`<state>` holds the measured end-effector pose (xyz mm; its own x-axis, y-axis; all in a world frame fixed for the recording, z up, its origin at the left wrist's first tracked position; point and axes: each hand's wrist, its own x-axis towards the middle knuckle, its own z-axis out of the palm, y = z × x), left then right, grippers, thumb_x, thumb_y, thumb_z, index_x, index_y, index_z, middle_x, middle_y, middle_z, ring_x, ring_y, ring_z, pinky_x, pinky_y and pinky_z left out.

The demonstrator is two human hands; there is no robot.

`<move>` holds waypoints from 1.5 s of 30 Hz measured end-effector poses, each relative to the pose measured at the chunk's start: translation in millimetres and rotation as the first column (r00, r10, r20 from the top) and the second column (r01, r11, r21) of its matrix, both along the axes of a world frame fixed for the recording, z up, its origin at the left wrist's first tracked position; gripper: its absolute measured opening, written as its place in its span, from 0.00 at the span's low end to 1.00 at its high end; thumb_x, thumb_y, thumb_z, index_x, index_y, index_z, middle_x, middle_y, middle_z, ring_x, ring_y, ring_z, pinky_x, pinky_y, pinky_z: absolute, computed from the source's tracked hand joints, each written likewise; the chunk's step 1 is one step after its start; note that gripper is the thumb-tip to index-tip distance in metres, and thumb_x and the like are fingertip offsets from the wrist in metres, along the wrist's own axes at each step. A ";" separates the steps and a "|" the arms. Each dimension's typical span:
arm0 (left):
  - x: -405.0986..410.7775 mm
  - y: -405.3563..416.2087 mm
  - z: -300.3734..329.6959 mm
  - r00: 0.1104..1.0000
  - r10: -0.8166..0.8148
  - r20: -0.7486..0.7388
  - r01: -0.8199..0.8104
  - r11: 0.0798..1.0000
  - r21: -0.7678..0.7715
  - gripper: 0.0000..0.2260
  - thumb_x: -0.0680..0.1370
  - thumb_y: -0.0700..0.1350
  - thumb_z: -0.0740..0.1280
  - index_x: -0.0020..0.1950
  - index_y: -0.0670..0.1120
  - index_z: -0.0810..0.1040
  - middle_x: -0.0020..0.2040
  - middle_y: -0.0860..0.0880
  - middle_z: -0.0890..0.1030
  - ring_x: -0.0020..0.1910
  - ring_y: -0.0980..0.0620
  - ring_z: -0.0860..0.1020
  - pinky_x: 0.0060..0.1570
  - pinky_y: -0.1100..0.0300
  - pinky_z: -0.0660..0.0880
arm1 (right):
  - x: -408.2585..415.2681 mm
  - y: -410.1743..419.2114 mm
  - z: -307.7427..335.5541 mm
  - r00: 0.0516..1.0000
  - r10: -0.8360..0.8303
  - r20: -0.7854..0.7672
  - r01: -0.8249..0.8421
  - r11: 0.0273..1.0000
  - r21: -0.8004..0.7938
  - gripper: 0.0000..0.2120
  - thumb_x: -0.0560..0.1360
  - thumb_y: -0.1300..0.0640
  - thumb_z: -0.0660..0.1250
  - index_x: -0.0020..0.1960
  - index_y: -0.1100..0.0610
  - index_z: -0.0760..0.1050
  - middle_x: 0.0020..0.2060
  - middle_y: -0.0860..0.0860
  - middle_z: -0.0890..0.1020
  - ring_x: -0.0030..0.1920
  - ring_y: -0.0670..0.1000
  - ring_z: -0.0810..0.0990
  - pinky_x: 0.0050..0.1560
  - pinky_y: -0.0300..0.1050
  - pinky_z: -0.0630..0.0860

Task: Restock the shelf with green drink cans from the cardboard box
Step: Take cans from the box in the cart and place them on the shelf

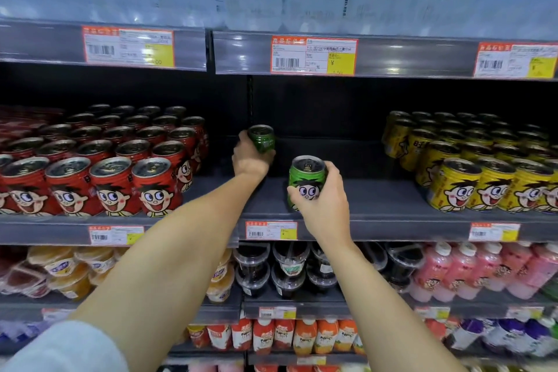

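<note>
The left hand (251, 160) grips a green can (261, 138) deep at frame centre, filling the bare shelf (377, 205) from the back; the right hand (321, 199) holds another green can (306, 181) nearer the front edge.

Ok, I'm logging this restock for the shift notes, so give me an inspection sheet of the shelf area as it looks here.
Surface: dark shelf, bare gap between red and yellow cans.
Job's things: two green cans, far can deep in the gap, near can at the front; cardboard box not in view.
Clutter: nothing seen.
Hands: left hand grips the far can; right hand grips the near can.
Cables: nothing seen.
Surroundings: red cans left, yellow cans right, price tags, water packs above.
</note>
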<state>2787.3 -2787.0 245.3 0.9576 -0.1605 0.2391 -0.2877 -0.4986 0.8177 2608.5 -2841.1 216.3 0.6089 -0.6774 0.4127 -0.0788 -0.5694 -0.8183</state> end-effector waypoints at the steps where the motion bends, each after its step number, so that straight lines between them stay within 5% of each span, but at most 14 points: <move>1: 5.1 -2.1 -0.3 1.000 -0.003 0.001 0.003 1.000 0.009 0.31 0.71 0.48 0.75 0.70 0.43 0.66 0.61 0.40 0.79 0.62 0.40 0.76 0.60 0.53 0.71 | 0.7 0.8 -1.0 1.000 -0.014 -0.003 0.014 1.000 -0.014 0.35 0.70 0.47 0.75 0.71 0.50 0.62 0.63 0.46 0.72 0.60 0.50 0.75 0.59 0.56 0.76; 25: 64.9 -25.3 -4.4 0.994 -0.090 0.054 0.090 0.996 0.009 0.31 0.70 0.46 0.77 0.67 0.39 0.68 0.61 0.37 0.78 0.59 0.38 0.77 0.58 0.50 0.75 | 1.5 4.7 -4.0 0.995 -0.081 -0.051 0.076 0.993 -0.091 0.36 0.71 0.43 0.73 0.72 0.48 0.60 0.60 0.44 0.71 0.60 0.49 0.74 0.56 0.54 0.76; 33: 58.2 -18.7 6.9 0.994 -0.109 -0.012 0.110 0.979 0.174 0.30 0.74 0.49 0.73 0.69 0.37 0.65 0.65 0.36 0.75 0.64 0.37 0.74 0.61 0.51 0.72 | 1.0 4.1 -3.3 0.997 -0.068 -0.048 0.064 0.995 -0.083 0.36 0.71 0.43 0.73 0.72 0.48 0.60 0.62 0.44 0.72 0.62 0.49 0.74 0.58 0.53 0.76; 38: 42.1 2.0 18.9 0.970 -0.229 -0.082 0.242 0.876 0.417 0.34 0.77 0.53 0.69 0.75 0.39 0.58 0.68 0.38 0.72 0.64 0.39 0.74 0.59 0.55 0.71 | 0.2 6.3 0.8 0.997 -0.061 -0.055 0.059 0.998 -0.034 0.37 0.70 0.44 0.74 0.73 0.49 0.61 0.64 0.45 0.72 0.63 0.50 0.74 0.60 0.56 0.75; 45: -6.9 28.1 17.2 0.892 -0.414 -0.180 0.406 0.563 0.720 0.25 0.78 0.63 0.61 0.69 0.49 0.73 0.66 0.43 0.76 0.60 0.44 0.76 0.57 0.57 0.73 | -3.3 7.5 5.2 0.997 -0.052 -0.065 0.051 0.999 -0.010 0.36 0.70 0.44 0.75 0.72 0.50 0.62 0.66 0.46 0.72 0.64 0.50 0.74 0.60 0.55 0.75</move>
